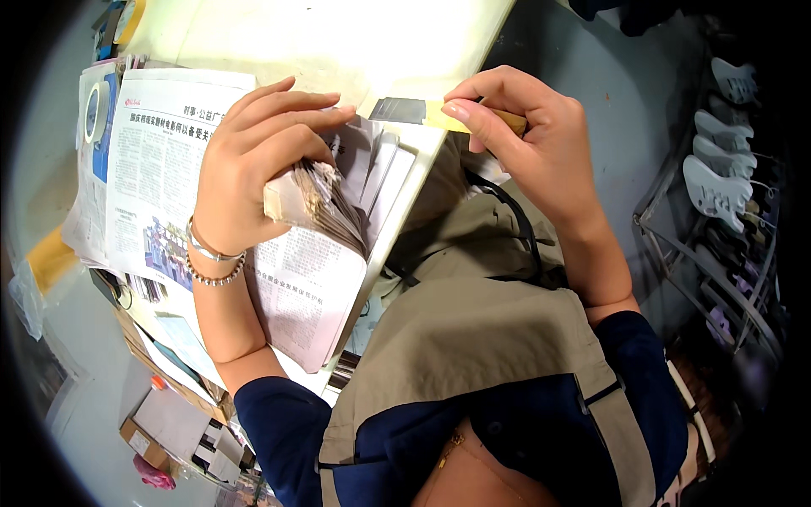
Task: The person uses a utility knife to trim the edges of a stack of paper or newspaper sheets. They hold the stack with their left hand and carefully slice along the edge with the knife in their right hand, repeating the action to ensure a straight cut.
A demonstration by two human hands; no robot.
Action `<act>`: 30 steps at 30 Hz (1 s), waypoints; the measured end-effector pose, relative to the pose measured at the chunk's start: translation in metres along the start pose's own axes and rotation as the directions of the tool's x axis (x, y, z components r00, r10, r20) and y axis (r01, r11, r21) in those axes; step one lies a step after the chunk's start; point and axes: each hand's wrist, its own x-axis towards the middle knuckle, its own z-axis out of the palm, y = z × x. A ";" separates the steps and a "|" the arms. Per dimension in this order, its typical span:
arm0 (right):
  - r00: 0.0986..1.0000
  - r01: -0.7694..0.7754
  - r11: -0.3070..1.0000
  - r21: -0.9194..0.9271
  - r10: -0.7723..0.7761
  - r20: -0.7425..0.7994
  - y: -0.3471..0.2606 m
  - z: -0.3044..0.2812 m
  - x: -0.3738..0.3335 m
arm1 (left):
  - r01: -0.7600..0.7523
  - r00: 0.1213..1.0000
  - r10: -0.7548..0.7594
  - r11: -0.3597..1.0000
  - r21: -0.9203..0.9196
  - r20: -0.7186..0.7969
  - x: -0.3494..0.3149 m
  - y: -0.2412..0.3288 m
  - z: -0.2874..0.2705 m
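Observation:
Between the thumb and fingers of my right hand [528,122] is a flat yellow-handled blade [401,110]. Its dark grey end points left, over the table's edge; I cannot tell its exact kind. My left hand [253,169] curves over a thick bundle of layered paper [325,203] with a ragged, brownish end. Its upper fingers reach out to the right, towards the blade but apart from it, and the thumb is hidden. Beneath the bundle lie printed newspaper sheets [308,291] that stick out past the table edge.
More newspaper [156,169] covers the left of the white table [338,42], with a roll of tape [96,111] on it. Cardboard boxes [160,427] stand on the floor at lower left. White guitar-body-shaped pieces [716,188] hang on a metal rack [676,241] at right.

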 end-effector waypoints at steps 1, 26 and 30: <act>1.000 -0.002 1.000 0.001 0.002 -0.010 -0.001 0.000 0.001 | 0.004 1.000 -0.004 1.000 0.000 -0.007 0.000 -0.001 -0.001; 0.980 0.171 0.983 -0.061 -0.164 0.111 -0.002 -0.008 0.016 | 0.052 0.998 -0.052 0.999 0.010 0.019 0.002 0.002 0.001; 0.982 0.155 0.985 -0.072 -0.146 0.120 -0.003 -0.008 0.015 | 0.054 0.998 -0.054 0.998 0.012 0.014 0.002 0.002 0.002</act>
